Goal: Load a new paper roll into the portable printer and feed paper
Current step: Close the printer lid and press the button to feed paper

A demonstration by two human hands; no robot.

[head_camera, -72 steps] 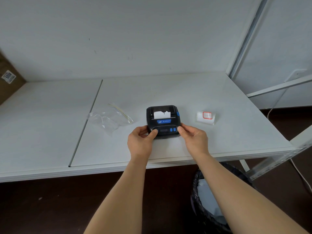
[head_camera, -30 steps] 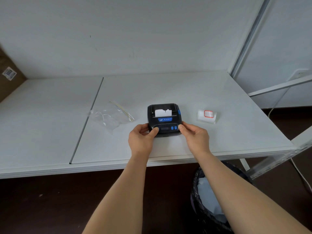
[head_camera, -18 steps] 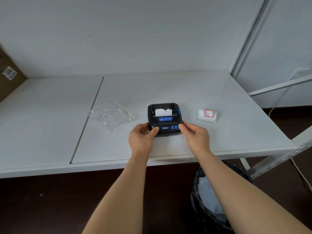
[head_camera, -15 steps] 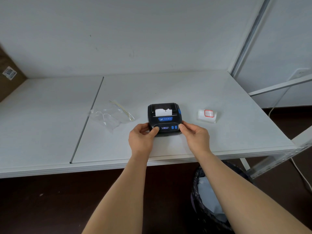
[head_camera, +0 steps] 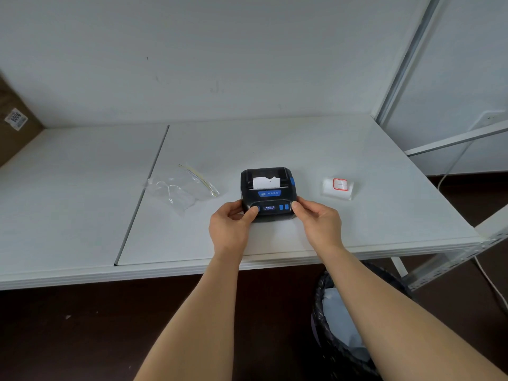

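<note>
printer (head_camera: 268, 194) near the surface (head_camera: 357, 149) front edge, lid shut, paper (head_camera: 266, 182) tab out of slot, display lit | left hand (head_camera: 229, 228) grips left side, thumb on left button; right hand (head_camera: 319, 220) pinches right corner | roll likely loaded; feeding left

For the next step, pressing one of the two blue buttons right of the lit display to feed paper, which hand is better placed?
Probably the right hand. Its thumb rests at the printer's front right corner, just beside the two blue buttons. The left hand's thumb lies on the far-left button, across the display.
</note>
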